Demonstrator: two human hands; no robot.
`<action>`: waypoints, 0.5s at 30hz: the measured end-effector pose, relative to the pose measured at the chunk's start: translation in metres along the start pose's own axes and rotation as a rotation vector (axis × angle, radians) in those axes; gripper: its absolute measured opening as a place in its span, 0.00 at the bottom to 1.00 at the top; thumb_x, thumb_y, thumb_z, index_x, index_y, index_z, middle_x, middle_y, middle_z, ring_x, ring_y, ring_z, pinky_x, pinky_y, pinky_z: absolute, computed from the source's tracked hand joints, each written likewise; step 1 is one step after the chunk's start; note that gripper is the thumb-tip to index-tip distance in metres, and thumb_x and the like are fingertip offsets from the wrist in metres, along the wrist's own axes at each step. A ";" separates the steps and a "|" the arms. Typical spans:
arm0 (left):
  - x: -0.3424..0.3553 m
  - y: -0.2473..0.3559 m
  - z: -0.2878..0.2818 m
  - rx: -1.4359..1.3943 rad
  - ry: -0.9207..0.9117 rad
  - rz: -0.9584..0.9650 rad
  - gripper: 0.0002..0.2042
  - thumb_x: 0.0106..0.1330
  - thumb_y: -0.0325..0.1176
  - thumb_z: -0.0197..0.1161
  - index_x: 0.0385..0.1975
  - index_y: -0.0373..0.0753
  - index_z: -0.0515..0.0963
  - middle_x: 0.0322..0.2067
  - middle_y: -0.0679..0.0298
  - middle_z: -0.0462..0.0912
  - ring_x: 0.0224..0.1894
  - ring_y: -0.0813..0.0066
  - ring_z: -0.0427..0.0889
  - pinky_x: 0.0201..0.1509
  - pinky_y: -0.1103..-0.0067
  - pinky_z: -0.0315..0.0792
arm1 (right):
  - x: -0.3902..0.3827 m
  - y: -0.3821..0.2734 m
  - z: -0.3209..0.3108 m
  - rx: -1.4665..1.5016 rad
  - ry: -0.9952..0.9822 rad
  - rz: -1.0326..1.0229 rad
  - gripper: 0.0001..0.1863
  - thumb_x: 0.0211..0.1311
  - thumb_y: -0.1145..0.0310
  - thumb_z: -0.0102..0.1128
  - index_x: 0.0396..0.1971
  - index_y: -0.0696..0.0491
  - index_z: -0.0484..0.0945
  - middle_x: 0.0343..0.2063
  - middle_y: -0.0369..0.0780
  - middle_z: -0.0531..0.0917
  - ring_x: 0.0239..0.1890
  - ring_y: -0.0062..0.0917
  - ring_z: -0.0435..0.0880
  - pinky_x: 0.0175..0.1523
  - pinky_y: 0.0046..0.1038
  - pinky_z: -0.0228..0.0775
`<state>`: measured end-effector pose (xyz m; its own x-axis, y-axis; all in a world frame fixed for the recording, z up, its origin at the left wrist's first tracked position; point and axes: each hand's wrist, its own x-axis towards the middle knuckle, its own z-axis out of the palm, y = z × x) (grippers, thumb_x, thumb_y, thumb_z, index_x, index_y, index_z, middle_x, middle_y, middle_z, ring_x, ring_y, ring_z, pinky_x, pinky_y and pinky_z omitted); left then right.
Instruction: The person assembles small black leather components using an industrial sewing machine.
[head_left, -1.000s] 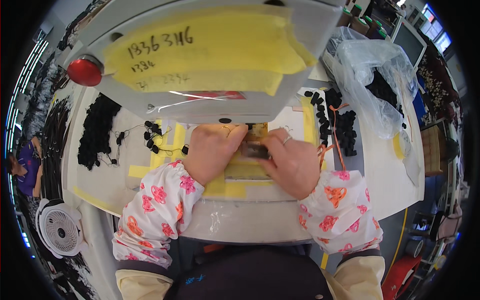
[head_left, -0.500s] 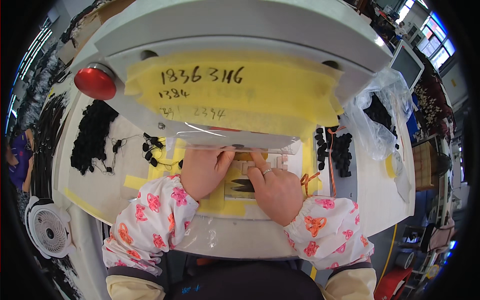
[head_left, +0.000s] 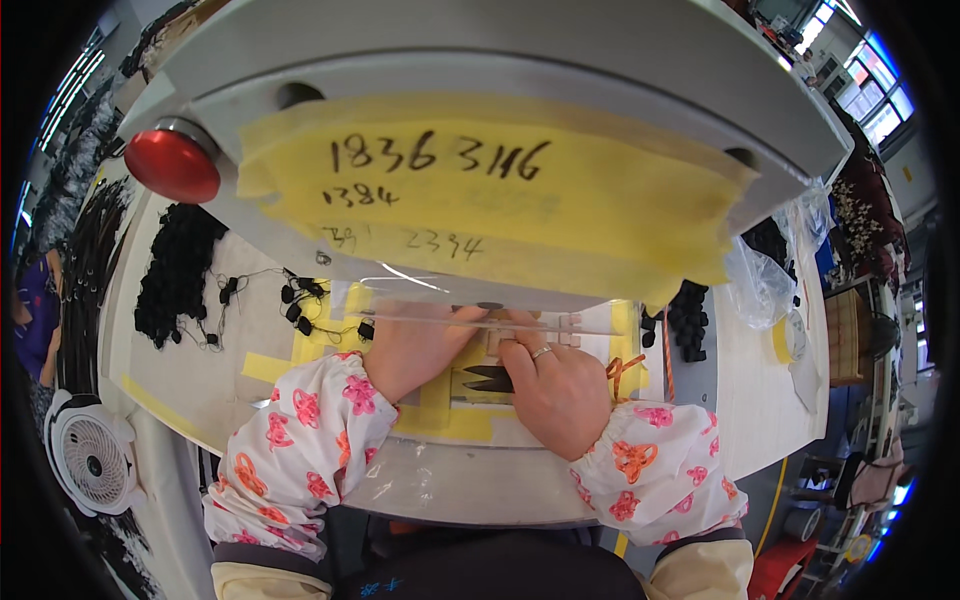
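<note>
Reaching further under the machine head (head_left: 500, 75) than a second ago, my right hand (head_left: 562, 388) curls around black snips (head_left: 503, 380), blades jutting left; my left hand's (head_left: 418, 348) grip I cannot tell, fingertips hidden; seemingly a positioning step, calling next for steady fingers.

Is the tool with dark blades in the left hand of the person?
No, the dark blades stick out from the right hand, with their tips pointing to the left.
</note>
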<state>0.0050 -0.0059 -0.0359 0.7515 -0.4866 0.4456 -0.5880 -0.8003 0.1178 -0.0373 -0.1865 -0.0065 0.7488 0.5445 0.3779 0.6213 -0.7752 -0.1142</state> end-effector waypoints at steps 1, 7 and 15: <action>0.000 0.000 0.002 0.006 0.000 -0.004 0.07 0.57 0.36 0.53 0.34 0.52 0.75 0.14 0.68 0.74 0.19 0.69 0.78 0.18 0.71 0.66 | 0.000 -0.001 0.001 0.002 0.000 -0.002 0.07 0.48 0.73 0.55 0.28 0.55 0.69 0.49 0.49 0.76 0.20 0.24 0.79 0.22 0.25 0.71; -0.005 -0.004 0.009 0.018 -0.050 -0.016 0.05 0.56 0.36 0.54 0.31 0.53 0.75 0.13 0.70 0.74 0.16 0.71 0.78 0.14 0.72 0.64 | 0.004 -0.004 -0.001 0.020 0.068 0.026 0.06 0.45 0.75 0.56 0.25 0.54 0.69 0.39 0.44 0.81 0.19 0.26 0.78 0.21 0.26 0.69; 0.002 -0.003 -0.002 -0.129 -0.004 -0.014 0.06 0.56 0.33 0.54 0.32 0.48 0.75 0.23 0.65 0.79 0.27 0.67 0.80 0.25 0.72 0.71 | 0.006 -0.007 -0.003 -0.040 -0.007 0.030 0.07 0.45 0.77 0.54 0.28 0.57 0.71 0.35 0.46 0.81 0.21 0.28 0.79 0.22 0.28 0.70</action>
<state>0.0076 -0.0032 -0.0333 0.7607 -0.4775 0.4397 -0.6111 -0.7552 0.2371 -0.0376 -0.1791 -0.0004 0.7685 0.5229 0.3686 0.5889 -0.8034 -0.0882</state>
